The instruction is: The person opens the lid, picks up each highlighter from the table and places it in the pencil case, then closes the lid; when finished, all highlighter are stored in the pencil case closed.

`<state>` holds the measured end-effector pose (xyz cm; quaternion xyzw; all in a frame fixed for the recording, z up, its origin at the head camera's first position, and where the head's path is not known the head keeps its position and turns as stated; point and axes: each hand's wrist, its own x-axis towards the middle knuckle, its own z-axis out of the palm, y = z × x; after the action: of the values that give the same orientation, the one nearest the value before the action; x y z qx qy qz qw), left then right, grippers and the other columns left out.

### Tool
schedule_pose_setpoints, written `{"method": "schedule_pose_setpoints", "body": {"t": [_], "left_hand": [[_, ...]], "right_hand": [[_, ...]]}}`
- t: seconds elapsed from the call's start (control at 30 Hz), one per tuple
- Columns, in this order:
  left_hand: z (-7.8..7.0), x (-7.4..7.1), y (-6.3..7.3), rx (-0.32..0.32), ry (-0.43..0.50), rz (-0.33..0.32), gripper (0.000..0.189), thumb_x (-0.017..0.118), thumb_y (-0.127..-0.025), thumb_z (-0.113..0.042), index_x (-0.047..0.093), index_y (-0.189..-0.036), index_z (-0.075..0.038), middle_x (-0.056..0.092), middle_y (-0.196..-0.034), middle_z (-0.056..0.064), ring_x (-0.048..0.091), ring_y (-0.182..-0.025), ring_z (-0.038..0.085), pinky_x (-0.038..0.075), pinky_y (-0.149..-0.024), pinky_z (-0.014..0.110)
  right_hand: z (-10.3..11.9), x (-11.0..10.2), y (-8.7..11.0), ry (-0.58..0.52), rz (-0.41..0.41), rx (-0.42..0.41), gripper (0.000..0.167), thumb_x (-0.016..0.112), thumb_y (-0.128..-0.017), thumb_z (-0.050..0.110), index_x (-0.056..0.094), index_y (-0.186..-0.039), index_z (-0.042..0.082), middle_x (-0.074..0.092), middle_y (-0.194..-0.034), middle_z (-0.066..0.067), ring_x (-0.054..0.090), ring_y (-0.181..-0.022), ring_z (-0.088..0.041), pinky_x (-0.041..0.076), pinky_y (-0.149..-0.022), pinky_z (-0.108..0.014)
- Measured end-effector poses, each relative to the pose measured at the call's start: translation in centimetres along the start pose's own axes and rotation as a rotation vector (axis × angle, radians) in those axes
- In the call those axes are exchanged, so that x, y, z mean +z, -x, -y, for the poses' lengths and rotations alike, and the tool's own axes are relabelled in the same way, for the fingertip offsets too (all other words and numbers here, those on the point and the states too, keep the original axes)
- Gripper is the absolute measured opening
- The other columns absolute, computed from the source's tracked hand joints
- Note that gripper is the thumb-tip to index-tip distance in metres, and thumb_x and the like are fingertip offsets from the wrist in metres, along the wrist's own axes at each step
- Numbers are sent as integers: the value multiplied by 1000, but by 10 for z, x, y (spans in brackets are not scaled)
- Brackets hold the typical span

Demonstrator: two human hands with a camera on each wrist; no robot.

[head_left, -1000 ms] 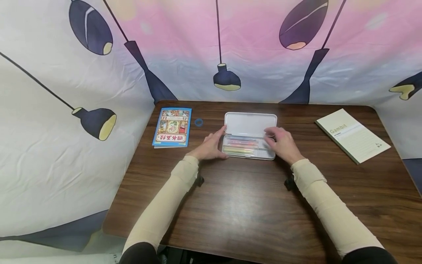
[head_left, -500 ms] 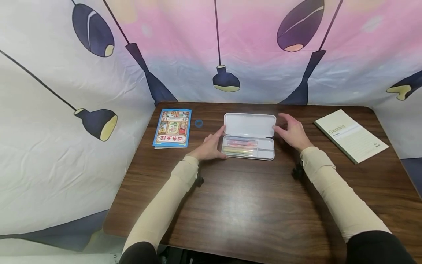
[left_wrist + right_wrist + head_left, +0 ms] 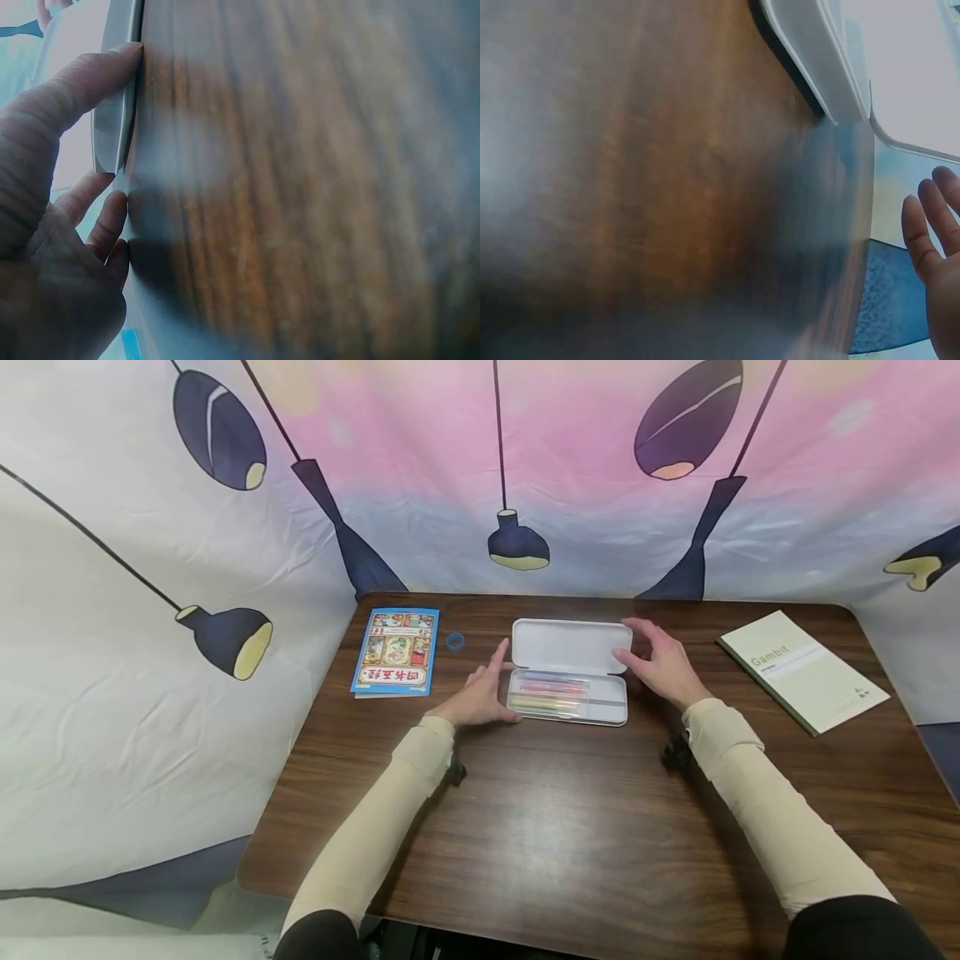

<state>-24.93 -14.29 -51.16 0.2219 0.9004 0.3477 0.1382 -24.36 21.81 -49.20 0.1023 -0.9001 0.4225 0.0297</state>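
Note:
A white pencil case [image 3: 606,703] lies on the table with its lid [image 3: 572,645] folded back. Inside its base, at the left, is a clear container [image 3: 551,693] with several coloured pens or sticks. My left hand [image 3: 476,695] rests beside the case's left end, fingers fairly straight. In the left wrist view its thumb [image 3: 94,79] lies against the case's front edge. At the lid's right edge my right hand [image 3: 663,670] has its thumb and index finger spread. Whether those fingertips touch the lid I cannot tell; in the right wrist view the other fingers [image 3: 930,217] extend loosely.
To the left lies a blue-bordered booklet [image 3: 397,652] with a small blue ring [image 3: 455,642] beside it. A "Gambit" notepad [image 3: 802,670] sits at the right of the wooden table [image 3: 570,827]. A printed cloth [image 3: 600,485] hangs behind the back edge.
My right hand has left the inside of the case, moved right, then come back slightly to the lid's right edge. The left hand stays, its index finger now raised a little.

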Motion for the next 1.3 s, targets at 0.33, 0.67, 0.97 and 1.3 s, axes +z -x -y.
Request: {"method": "schedule_pose_setpoints", "body": {"t": [0.33,0.67,0.97,1.3], "left_hand": [[-1,-1,0,-4,-26,-21,143,97,-73,-30,-7,-170,-15,49,-161,2,49,-114,25,38,-110,53],[2,-2,-2,-1,-18,-18,141,98,-73,-27,-4,-171,-19,46,-164,3,45,-130,30,29,-119,56],[3,-2,4,-34,87,61,120,90,-80,-52,10,-169,-45,23,-175,-3,29,-150,36,28,-118,68],[11,-2,11,7,129,72,72,65,-98,-57,39,-163,-40,34,-170,-5,27,-155,27,24,-122,64]], "right_hand": [[10,2,36,-62,-60,-44,56,74,-100,33,56,-150,16,62,-141,-16,61,-118,-34,47,-98,-53],[4,12,61,-90,-56,-162,14,72,-102,20,78,-107,9,68,-136,-14,59,-129,-35,44,-105,-36],[-12,24,63,-26,28,-123,34,83,-93,20,73,-124,9,55,-150,-19,47,-142,-43,35,-113,-67],[-19,24,62,53,129,-9,73,83,-92,36,52,-152,8,49,-155,-22,41,-146,-43,32,-117,-66]]}}
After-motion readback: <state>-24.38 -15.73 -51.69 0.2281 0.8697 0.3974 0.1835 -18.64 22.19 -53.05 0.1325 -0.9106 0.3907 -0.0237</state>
